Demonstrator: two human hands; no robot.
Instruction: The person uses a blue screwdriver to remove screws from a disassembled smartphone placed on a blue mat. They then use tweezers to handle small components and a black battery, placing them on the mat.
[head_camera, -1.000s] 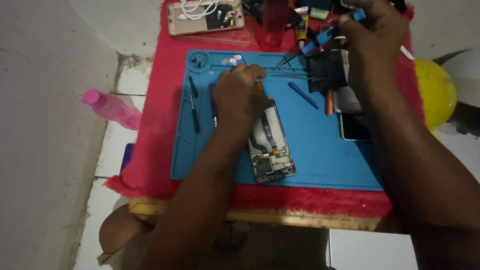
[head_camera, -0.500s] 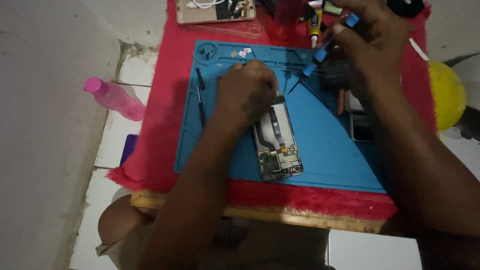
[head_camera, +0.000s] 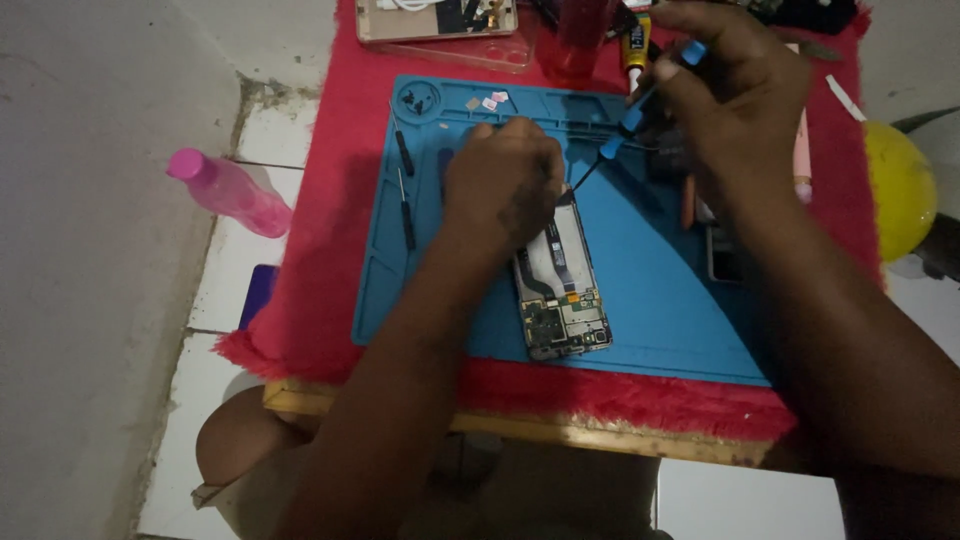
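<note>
on our blue mat (head_camera: 660, 300) the opened phone (head_camera: 562, 290) lies under our left hand (head_camera: 500, 185), pressed down; our right hand (head_camera: 735, 95), closed on the screwdriver (head_camera: 625, 125), has lowered its tip to the phone's top edge.

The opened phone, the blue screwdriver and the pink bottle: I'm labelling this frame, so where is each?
opened phone (head_camera: 562, 300): head view, on its bare circuit board and ribbon cable.
blue screwdriver (head_camera: 628, 118): head view, on the blue handle below the right hand's fingers.
pink bottle (head_camera: 232, 192): head view, on its body.
</note>
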